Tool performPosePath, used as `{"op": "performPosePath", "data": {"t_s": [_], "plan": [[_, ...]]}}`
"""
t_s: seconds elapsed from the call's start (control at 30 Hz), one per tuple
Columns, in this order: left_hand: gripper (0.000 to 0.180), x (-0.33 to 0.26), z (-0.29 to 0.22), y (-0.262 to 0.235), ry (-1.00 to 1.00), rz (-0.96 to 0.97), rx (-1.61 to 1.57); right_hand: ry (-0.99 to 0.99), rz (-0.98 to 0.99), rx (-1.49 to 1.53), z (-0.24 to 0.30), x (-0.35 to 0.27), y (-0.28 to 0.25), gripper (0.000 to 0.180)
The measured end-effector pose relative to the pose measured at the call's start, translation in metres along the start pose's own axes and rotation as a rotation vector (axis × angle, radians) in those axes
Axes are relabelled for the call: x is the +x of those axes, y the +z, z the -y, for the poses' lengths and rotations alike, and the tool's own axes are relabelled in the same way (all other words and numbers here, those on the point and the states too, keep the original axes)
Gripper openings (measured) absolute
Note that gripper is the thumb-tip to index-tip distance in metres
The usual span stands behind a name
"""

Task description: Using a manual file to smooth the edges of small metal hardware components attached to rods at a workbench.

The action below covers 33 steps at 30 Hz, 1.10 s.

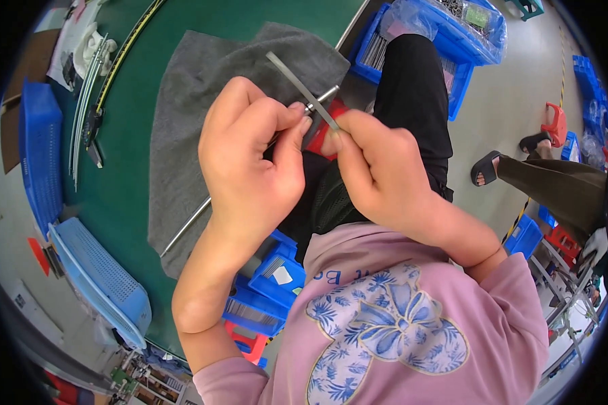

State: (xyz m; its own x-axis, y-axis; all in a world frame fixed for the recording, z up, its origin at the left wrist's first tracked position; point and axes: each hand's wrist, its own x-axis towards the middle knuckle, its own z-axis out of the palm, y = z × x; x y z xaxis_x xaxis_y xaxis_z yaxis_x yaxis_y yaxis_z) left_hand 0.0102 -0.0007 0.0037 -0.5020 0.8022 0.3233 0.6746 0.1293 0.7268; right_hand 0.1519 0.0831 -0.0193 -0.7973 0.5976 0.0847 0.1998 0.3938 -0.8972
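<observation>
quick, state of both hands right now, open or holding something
Left hand: closed, holding a rod.
Right hand: closed, pinching a flat strip at one end.

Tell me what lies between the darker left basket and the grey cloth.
Head view: thin metal rods and a black-and-yellow tool, on the green table.
</observation>
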Motion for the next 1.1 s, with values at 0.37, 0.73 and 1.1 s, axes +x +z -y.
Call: {"op": "performPosePath", "data": {"t_s": [0.37, 0.73, 1.1], "plan": [[0.017, 0.0, 0.002, -0.001, 0.066, 0.003, 0.006, 0.029, 0.023, 0.081, -0.005, -0.013, 0.005, 0.007], [0.017, 0.002, 0.005, 0.001, 0.101, 0.016, 0.036, -0.042, -0.075, 0.01, -0.023, -0.026, 0.016, 0.004], [0.016, 0.002, 0.002, -0.002, 0.083, 0.024, 0.032, -0.049, -0.005, -0.031, -0.018, -0.014, 0.012, 0.006]]}}
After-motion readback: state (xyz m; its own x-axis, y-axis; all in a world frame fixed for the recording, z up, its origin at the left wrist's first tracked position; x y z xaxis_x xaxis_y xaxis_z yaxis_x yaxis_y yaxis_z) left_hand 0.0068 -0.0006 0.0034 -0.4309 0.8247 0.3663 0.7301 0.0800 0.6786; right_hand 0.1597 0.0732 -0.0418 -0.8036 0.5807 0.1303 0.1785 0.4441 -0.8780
